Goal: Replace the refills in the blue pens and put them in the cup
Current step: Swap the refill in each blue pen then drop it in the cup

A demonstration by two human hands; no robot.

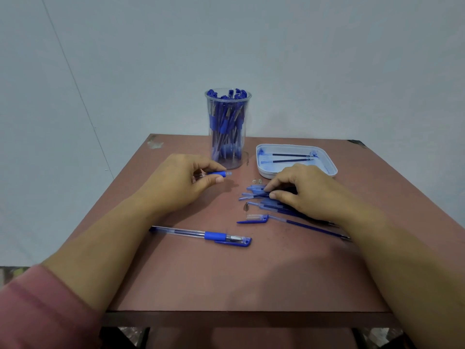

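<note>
Reddish-brown, the table (226,278) stood against a pale grey wall. Near its middle the left hand (181,177) curled its fingers round a pen barrel (216,174) with a blue grip, just in front of the one clear cup (227,127), packed with blue pens, at the far edge. Beside it, the right hand (302,190) pinched with bent thumb and fingers at a heap of refills (261,195), too tangled to count. One white tray (329,165) toward the far right corner held two spare refills (289,155). One whole pen (198,234) lay nearer the front edge, with one loose cap (254,219) and one metal tip (246,205) between it and the heap.
</note>
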